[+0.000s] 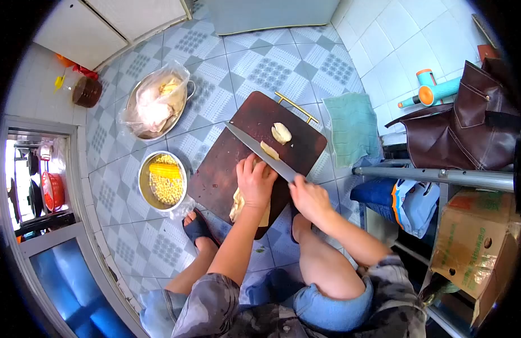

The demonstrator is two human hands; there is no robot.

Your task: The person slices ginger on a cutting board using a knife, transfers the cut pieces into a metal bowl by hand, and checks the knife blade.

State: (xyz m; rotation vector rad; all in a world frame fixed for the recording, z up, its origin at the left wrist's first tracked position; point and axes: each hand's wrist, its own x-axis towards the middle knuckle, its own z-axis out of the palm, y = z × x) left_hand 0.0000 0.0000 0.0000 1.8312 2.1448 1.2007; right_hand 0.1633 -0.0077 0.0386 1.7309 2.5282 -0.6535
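Observation:
My right hand [310,198] is closed round the handle of a kitchen knife [257,147]. The long blade lies slantwise over a dark brown cutting board [212,177], its tip toward the far left. Fingers bent, my left hand [256,180] presses close to the blade on a pale yellowish piece of food [237,204], mostly hidden under the hand and wrist. Beyond the blade is a cut slice [269,150], close against the metal. Another pale chunk [281,133] sits farther up the board. I cannot tell what kind of food it is.
Left of the board stands a metal bowl [142,188] of corn kernels with a cob piece. Behind it, a metal pan [188,101] holds pale food in a plastic bag [159,104]. A green cloth [350,129] lies right; a metal rack [429,176] and cardboard box [469,242] stand nearby.

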